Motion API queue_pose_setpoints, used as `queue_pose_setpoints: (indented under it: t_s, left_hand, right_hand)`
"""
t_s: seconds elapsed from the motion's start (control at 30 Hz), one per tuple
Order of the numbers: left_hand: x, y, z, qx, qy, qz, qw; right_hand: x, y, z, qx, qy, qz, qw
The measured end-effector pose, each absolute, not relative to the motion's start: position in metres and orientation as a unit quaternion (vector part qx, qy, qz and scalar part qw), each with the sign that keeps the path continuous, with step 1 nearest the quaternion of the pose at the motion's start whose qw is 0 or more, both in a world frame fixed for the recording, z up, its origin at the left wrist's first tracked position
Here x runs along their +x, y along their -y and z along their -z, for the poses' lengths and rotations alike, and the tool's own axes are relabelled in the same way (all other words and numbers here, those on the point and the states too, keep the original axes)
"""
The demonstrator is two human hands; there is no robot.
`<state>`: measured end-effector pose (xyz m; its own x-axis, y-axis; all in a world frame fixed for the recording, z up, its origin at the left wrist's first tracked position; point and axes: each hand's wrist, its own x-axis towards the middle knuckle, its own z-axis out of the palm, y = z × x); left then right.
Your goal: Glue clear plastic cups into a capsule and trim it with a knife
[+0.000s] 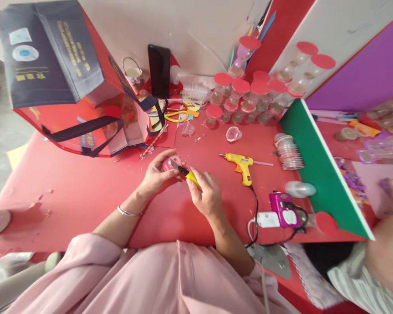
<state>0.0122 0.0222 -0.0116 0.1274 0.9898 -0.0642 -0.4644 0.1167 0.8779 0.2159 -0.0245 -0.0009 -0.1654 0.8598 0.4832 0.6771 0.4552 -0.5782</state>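
Observation:
My left hand [159, 173] is closed round a small clear plastic cup [168, 164], held just above the red table. In my right hand [205, 190] is a utility knife [192, 176] with a yellow and black handle. Its blade lies at the cup, over the side facing me; whether it cuts into the plastic I cannot tell. A yellow hot glue gun [242, 165] with a glue stick in its back lies to the right of my hands. Beyond them stand another clear cup [233, 134] and a tipped clear cup [187, 128].
A large red and black paper bag [85, 117] stands at the left. Several cups with red lids [240, 87] are stacked at the back. A green divider [321, 161] borders the right side, near a stack of clear lids [288, 151] and a magenta power adapter [283, 209]. A co-worker's arm [388, 244] shows beyond.

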Motion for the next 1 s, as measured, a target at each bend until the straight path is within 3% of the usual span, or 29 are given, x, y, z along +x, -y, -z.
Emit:
queue_pose_setpoints:
  t_s: [0.63, 0.87, 1.0]
  left_hand:
    - [0.014, -0.019, 0.014, 0.263, -0.378, -0.542, 0.703]
    - [0.016, -0.021, 0.01, 0.281, -0.357, -0.531, 0.716]
    - [0.019, -0.02, 0.007, 0.268, -0.36, -0.532, 0.718]
  right_hand:
    - [0.229, 0.029, 0.009, -0.565, 0.733, -0.057, 0.376]
    - [0.235, 0.034, 0.014, -0.549, 0.719, -0.078, 0.42]
    - [0.227, 0.033, 0.013, -0.543, 0.732, -0.084, 0.403]
